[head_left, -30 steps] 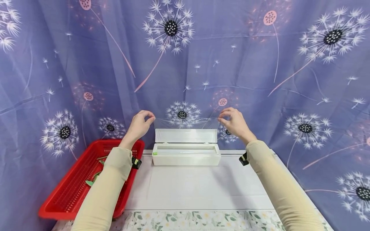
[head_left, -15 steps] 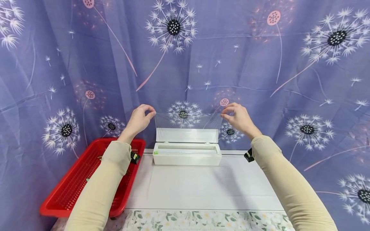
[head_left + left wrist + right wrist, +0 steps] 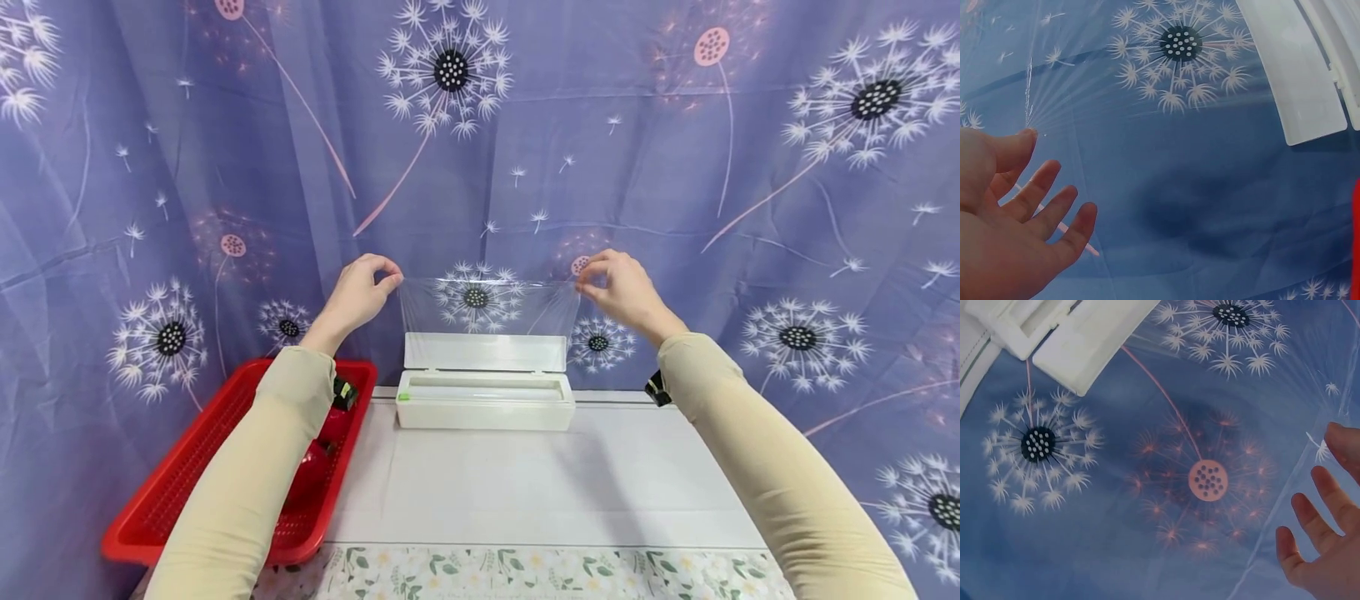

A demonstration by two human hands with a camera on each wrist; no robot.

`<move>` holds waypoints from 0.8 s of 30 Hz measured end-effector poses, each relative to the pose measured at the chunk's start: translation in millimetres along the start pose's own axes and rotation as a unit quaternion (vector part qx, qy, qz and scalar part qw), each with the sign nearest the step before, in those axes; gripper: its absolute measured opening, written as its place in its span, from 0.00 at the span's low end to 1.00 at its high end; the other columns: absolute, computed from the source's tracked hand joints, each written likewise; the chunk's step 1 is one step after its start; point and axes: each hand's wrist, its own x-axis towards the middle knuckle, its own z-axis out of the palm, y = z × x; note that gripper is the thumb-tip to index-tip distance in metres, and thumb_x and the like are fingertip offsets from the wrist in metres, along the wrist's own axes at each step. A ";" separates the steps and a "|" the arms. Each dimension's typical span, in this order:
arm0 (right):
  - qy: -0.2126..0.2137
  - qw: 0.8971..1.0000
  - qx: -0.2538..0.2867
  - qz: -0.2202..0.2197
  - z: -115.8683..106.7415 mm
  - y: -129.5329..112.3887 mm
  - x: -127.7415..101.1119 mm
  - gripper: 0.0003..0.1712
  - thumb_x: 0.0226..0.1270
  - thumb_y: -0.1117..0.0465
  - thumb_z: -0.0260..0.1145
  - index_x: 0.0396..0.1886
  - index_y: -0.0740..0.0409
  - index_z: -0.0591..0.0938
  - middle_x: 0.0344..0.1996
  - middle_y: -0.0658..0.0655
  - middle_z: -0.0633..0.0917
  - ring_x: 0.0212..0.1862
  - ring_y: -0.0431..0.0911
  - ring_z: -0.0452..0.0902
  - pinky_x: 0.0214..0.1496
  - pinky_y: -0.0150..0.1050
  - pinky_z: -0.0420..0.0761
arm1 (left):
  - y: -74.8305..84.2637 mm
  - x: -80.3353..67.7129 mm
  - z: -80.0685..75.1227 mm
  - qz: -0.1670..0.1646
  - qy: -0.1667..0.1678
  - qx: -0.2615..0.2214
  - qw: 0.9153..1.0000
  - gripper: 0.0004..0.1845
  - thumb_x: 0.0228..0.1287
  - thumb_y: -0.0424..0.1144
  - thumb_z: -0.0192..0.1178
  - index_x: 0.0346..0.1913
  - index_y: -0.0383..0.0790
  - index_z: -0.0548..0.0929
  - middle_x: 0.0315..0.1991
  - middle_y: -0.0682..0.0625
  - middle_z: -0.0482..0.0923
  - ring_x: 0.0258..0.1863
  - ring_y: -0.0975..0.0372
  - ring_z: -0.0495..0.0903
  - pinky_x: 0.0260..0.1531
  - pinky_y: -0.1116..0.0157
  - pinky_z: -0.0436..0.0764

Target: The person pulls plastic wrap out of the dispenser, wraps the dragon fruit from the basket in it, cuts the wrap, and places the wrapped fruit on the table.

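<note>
My left hand and right hand each pinch a top corner of the clear film, stretched taut above the open white dispenser on the counter.

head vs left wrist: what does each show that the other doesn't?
Head only: the right hand pinching the film's other corner, the red basket, the white table, and the whole dispenser box with its lid up.

Left wrist only: a close look at the stretch wrinkles fanning from the pinch point, and the three outer fingers spread loose.

Both: the left hand pinching the cling film, the dispenser lid, and the dandelion curtain.
</note>
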 end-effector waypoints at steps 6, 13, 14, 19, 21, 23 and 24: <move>-0.024 0.999 -0.037 0.020 -13.5 -7.6 5.8 0.06 0.61 0.64 0.70 0.37 0.59 0.88 0.50 0.64 0.81 0.54 0.65 0.72 0.55 0.65 0.68 | 5.8 6.7 -5.3 0.000 -0.003 -0.003 1.000 0.09 0.71 0.39 0.58 0.45 0.37 0.82 0.55 0.41 0.75 0.55 0.48 0.72 0.55 0.52 0.68; -0.026 0.998 -0.048 0.028 -25.3 -9.1 15.8 0.06 0.63 0.65 0.67 0.36 0.58 0.88 0.52 0.63 0.81 0.58 0.64 0.70 0.58 0.66 0.66 | 13.7 15.4 -10.0 -0.002 0.004 0.000 1.000 0.09 0.71 0.38 0.57 0.45 0.36 0.82 0.56 0.40 0.75 0.60 0.48 0.70 0.58 0.51 0.66; -0.026 0.998 -0.047 0.030 -26.5 -9.3 16.8 0.06 0.63 0.65 0.67 0.36 0.58 0.88 0.52 0.63 0.80 0.58 0.64 0.70 0.59 0.66 0.65 | 14.7 17.1 -10.6 -0.002 0.004 0.002 1.000 0.09 0.72 0.38 0.57 0.45 0.36 0.82 0.56 0.40 0.75 0.60 0.49 0.69 0.58 0.52 0.66; -0.020 0.998 -0.040 0.035 -30.6 -9.5 19.9 0.07 0.64 0.64 0.67 0.38 0.60 0.87 0.53 0.64 0.79 0.57 0.65 0.70 0.59 0.66 0.64 | 21.5 24.0 -16.4 -0.002 0.006 0.008 1.000 0.09 0.72 0.37 0.56 0.45 0.35 0.82 0.53 0.40 0.77 0.54 0.49 0.72 0.55 0.52 0.67; -0.018 0.998 -0.037 0.039 -31.8 -9.9 20.8 0.07 0.64 0.63 0.67 0.39 0.61 0.87 0.53 0.65 0.79 0.57 0.65 0.69 0.60 0.67 0.64 | 24.1 25.7 -18.2 -0.004 0.006 0.010 1.000 0.09 0.72 0.37 0.56 0.46 0.35 0.82 0.52 0.41 0.78 0.52 0.49 0.72 0.53 0.53 0.68; -0.018 0.998 -0.035 0.040 -33.0 -10.6 22.0 0.08 0.64 0.63 0.67 0.40 0.61 0.87 0.54 0.65 0.78 0.58 0.66 0.68 0.60 0.67 0.63 | 25.8 27.1 -19.6 -0.003 0.009 0.012 1.000 0.09 0.72 0.37 0.56 0.45 0.35 0.82 0.51 0.41 0.79 0.50 0.49 0.72 0.53 0.53 0.68; -0.017 0.998 -0.035 0.040 -33.8 -11.2 22.5 0.08 0.64 0.64 0.66 0.40 0.61 0.87 0.54 0.65 0.78 0.58 0.66 0.68 0.60 0.67 0.63 | 26.4 27.6 -20.0 -0.002 0.010 0.013 1.000 0.09 0.72 0.37 0.56 0.45 0.35 0.82 0.51 0.41 0.79 0.50 0.49 0.72 0.53 0.53 0.68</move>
